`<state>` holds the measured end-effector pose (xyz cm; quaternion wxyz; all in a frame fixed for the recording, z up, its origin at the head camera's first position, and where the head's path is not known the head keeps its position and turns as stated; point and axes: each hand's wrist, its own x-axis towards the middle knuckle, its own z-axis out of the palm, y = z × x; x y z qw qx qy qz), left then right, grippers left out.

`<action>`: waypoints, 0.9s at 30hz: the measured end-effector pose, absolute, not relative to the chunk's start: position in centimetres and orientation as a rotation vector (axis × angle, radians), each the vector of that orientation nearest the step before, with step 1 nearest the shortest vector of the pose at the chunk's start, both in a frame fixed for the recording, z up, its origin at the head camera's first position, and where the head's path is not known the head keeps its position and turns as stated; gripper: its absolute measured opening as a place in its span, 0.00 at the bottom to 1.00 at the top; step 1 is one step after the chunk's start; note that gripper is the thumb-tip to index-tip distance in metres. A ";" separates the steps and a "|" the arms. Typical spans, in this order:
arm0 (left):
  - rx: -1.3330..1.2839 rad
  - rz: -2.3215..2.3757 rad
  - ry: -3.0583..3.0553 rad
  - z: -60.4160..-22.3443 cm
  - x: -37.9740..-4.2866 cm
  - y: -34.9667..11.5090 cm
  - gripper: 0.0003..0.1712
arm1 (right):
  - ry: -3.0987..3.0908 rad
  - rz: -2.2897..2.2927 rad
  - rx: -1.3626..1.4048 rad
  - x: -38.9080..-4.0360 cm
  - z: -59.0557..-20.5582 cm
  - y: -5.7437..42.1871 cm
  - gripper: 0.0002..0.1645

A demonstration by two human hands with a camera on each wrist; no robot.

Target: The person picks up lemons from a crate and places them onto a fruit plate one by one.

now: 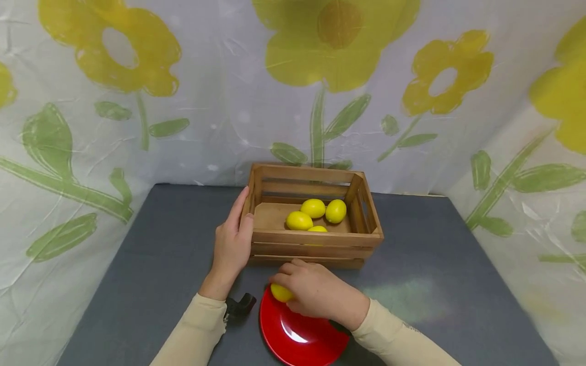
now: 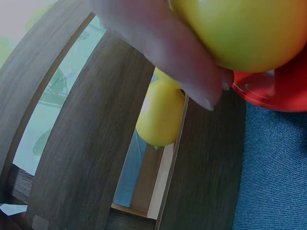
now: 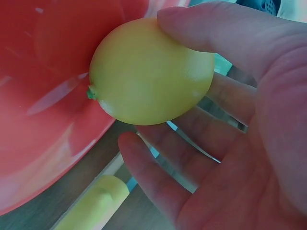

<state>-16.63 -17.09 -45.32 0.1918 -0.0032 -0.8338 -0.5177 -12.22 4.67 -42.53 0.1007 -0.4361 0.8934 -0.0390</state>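
Note:
A yellow lemon [image 1: 281,293] with a small green tip is at the far rim of a red plate [image 1: 304,338]. My right hand [image 1: 316,290] holds this lemon [image 3: 151,72], thumb on one side and fingers on the other. A slatted wooden crate [image 1: 316,237] stands right behind the plate. Inside it are several lemons [image 1: 313,208], one partly hidden by the front slat. My left hand [image 1: 232,246] rests against the crate's left end, its fingers straight along the outer side and the thumb near the front corner.
The dark grey table [image 1: 183,229] carries the crate and plate. Behind it hangs a white curtain [image 1: 206,112] printed with yellow flowers, which also covers both sides. A black wrist camera [image 1: 240,307] sits by the left sleeve, left of the plate.

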 end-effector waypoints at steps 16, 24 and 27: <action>-0.010 -1.458 -2.325 -45.3 -16.7 -17.0 0.33 | 2.619 -0.152 -1.250 -12.5 -42.7 4.9 0.42; -0.024 -1.459 -2.316 -45.4 -16.8 -17.1 0.33 | 2.622 -0.141 -1.254 -12.3 -42.4 5.1 0.42; -0.023 -1.464 -2.312 -45.4 -16.7 -17.1 0.33 | 2.626 -0.129 -1.257 -12.3 -42.4 5.1 0.41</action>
